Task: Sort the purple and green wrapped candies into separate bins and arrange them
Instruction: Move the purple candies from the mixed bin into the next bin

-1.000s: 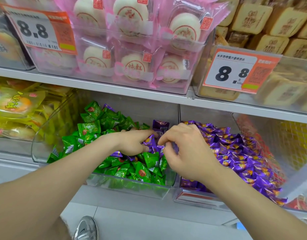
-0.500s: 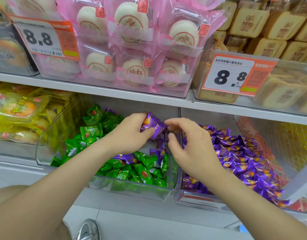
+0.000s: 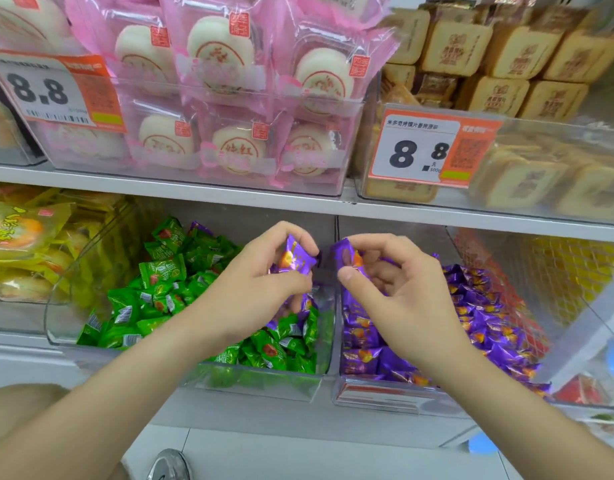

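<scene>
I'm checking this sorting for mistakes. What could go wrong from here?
1. The left hand grips the left purple candy over the green bin; if it slips, it lands among the green candies.
2. A purple stray at the back of that bin could be overlooked.
3. The right hand only pinches the right purple candy beside the divider; it could fall either side.

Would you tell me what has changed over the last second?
Both hands rose out of the green bin: the left hand now pinches a purple candy, the right hand another candy, drifting toward the purple bin. The bins stayed put.
</scene>
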A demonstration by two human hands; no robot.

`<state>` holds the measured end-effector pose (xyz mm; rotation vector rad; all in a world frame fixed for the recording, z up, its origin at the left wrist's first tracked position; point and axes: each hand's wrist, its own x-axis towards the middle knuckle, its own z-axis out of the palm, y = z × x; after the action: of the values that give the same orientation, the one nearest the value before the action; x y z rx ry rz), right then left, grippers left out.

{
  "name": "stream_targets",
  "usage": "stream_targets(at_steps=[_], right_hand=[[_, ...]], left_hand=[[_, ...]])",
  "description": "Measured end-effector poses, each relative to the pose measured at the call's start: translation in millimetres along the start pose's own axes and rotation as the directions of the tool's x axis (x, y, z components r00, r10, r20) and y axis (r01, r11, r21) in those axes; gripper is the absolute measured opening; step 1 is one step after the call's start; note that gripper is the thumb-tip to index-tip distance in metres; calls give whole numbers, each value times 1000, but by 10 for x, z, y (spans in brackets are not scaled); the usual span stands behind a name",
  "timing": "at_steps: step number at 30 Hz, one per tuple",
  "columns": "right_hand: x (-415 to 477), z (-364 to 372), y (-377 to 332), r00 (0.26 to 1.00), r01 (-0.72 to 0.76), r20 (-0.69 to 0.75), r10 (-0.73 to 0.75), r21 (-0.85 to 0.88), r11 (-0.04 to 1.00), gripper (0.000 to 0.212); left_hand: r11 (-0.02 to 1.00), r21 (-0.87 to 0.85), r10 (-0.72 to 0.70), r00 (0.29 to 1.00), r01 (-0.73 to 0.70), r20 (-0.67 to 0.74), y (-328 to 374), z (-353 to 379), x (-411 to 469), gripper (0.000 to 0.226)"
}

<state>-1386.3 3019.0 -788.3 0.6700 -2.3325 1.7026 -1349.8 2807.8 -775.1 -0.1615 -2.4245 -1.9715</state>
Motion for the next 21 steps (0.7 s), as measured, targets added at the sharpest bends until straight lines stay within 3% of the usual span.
stream_targets(at_steps=[3, 4, 6, 8, 12, 14, 18, 21], right_hand=[[-80, -140, 1, 976, 208, -19, -218, -243, 948, 38], [-111, -174, -10, 966, 247, -4, -257, -272, 930, 42], [-165, -225, -20, 958, 279, 13, -287, -287, 917, 57], [-199, -276, -6, 951, 297, 4, -309, -289, 910, 65], [-195, -472, 28, 948, 311, 17, -319, -282, 908, 55], [-196, -585, 62, 963, 268, 57, -262, -233, 935, 48], [-163, -857, 123, 982, -64, 177, 65, -12, 998, 26], [-69, -1109, 279, 973, -72, 205, 107, -172, 983, 16]], left_hand=[[998, -42, -43, 998, 45, 42, 96, 131, -12, 11], [994, -85, -58, 997, 62, 48, 128, 178, -15, 13], [997, -55, -50, 998, 51, 31, 161, 272, -16, 29], [997, 73, 8, 1000, -7, -12, 151, 366, 9, 24], [993, 101, 70, 997, -67, -24, 149, 519, 82, 12], [984, 130, 122, 993, -119, -11, 176, 579, 98, 14], [925, 304, 239, 971, -229, 3, 173, 740, 89, 15], [853, 427, 323, 946, -302, 24, 129, 875, 79, 13]])
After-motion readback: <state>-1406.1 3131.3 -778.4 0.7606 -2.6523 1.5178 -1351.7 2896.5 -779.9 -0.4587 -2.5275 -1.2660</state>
